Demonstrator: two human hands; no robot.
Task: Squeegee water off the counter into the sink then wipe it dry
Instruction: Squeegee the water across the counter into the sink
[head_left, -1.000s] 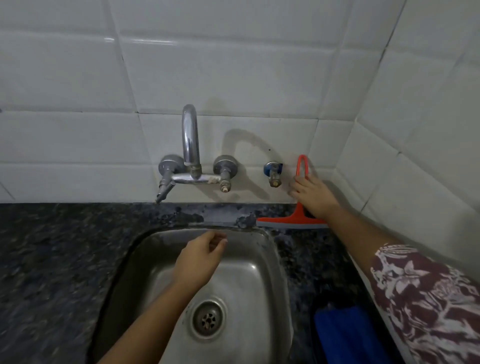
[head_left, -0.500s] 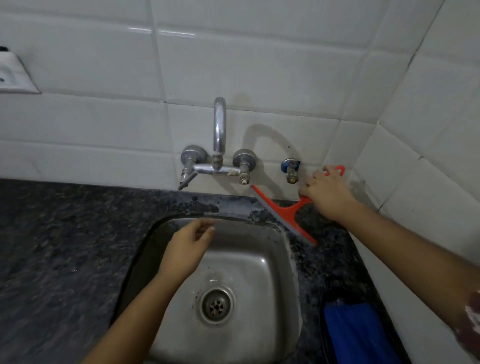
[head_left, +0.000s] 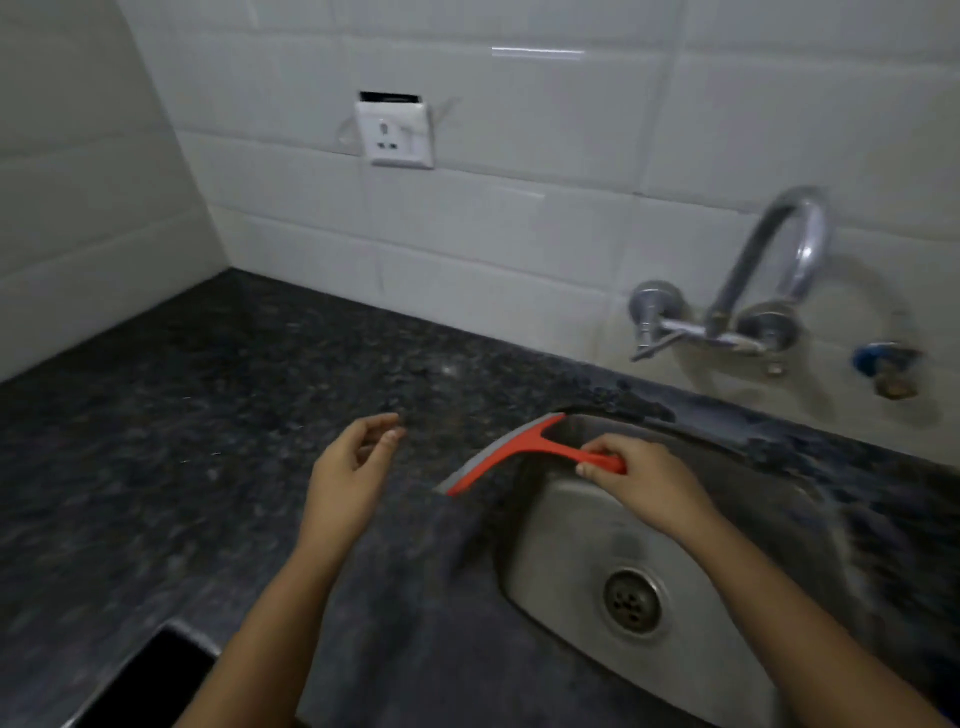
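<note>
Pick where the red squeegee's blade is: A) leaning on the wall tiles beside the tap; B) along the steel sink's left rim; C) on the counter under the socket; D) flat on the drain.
B: the right hand grips the red squeegee by its handle, and its blade lies along the left rim of the steel sink, beside the dark counter.

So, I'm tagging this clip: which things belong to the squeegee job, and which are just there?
In the job: red squeegee, right hand gripping its handle, dark counter, steel sink.
Just there: left hand, open and empty; tap; wall socket; blue valve.
</note>
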